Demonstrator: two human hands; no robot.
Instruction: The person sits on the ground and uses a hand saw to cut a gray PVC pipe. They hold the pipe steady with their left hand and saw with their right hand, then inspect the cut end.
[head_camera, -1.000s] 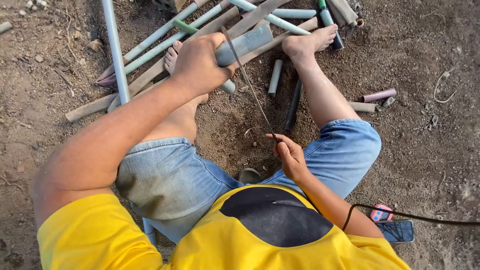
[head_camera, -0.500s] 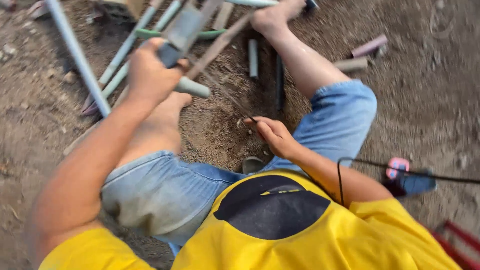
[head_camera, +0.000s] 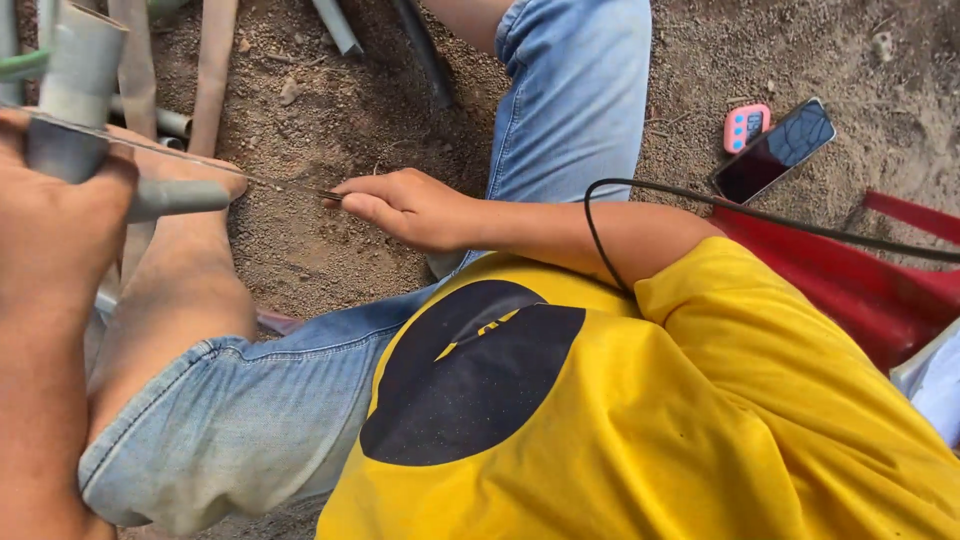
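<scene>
I sit on bare dirt in jean shorts and a yellow shirt. My left hand (head_camera: 55, 215) is at the left edge, gripping a short grey plastic pipe piece (head_camera: 75, 95) held upright. A thin saw blade (head_camera: 190, 165) runs from the pipe across my left foot to my right hand (head_camera: 405, 205), which pinches its near end just above the dirt. The blade lies across the pipe at my left hand.
Grey pipes and wooden slats (head_camera: 210, 70) lie on the dirt at top left. A dark phone (head_camera: 775, 150) and a small pink device (head_camera: 745, 125) rest on the ground to the right. A black cable (head_camera: 700, 205) crosses my right arm; something red (head_camera: 860, 275) lies at right.
The view has swung down and right. My left hand with the pipe piece has come closer, to the left edge. My right hand still holds the blade's end.
</scene>
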